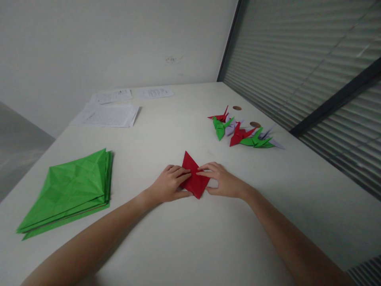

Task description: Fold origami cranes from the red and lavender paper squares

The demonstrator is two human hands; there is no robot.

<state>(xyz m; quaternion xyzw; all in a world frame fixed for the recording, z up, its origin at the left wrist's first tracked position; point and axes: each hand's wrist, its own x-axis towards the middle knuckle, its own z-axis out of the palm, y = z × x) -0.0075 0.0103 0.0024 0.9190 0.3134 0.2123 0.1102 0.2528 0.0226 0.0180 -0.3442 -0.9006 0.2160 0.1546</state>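
Note:
A piece of red origami paper, folded into a diamond, lies on the white table in front of me with one point away from me. My left hand holds it down from the left, fingers over its face and thumb along the lower left edge. From the right, my right hand touches the paper with its fingertips. Its fingers are apart, with a gap between them and the thumb, which is near the right edge. The fingers partly cover the folds.
A stack of creased green paper lies at the left. Several folded paper cranes, including a red crane and a green crane, stand at the back right. Printed sheets lie at the far left. Window blinds border the table's right side.

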